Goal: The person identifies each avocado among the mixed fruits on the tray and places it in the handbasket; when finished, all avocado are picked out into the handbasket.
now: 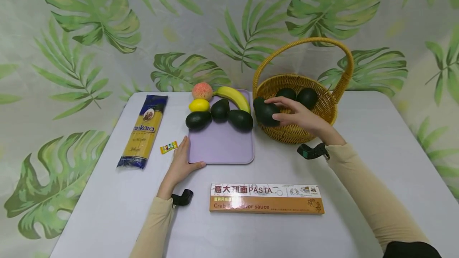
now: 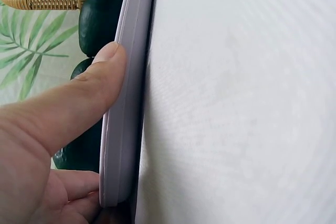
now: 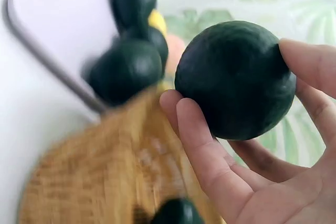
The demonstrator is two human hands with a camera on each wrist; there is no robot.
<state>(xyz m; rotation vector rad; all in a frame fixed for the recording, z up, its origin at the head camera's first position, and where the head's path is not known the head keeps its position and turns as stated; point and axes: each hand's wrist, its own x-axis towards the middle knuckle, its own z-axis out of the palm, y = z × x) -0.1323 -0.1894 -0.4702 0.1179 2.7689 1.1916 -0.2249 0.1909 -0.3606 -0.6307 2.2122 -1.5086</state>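
Note:
My right hand [image 1: 295, 115] holds a dark green avocado [image 1: 268, 114] above the left rim of the wicker basket [image 1: 287, 135]. In the right wrist view, thumb and fingers grip this avocado [image 3: 236, 80] around its sides. Two more avocados [image 1: 307, 98] lie inside the basket. My left hand [image 1: 182, 162] grips the near left corner of a light purple tray [image 1: 220, 146], its thumb along the front rim and fingers at the left side. On the tray's far half are three avocados [image 1: 240, 120], a banana [image 1: 234, 96], a lemon [image 1: 199, 105] and a peach [image 1: 202, 91].
A yellow and blue spaghetti packet [image 1: 143, 132] lies left of the tray. Between them is a small yellow wrapped candy [image 1: 169, 147]. A long pasta box [image 1: 267, 198] lies in front of the tray. The basket's tall handle [image 1: 305, 42] arches above it. Behind the table hangs a leaf-patterned cloth [image 1: 186, 31].

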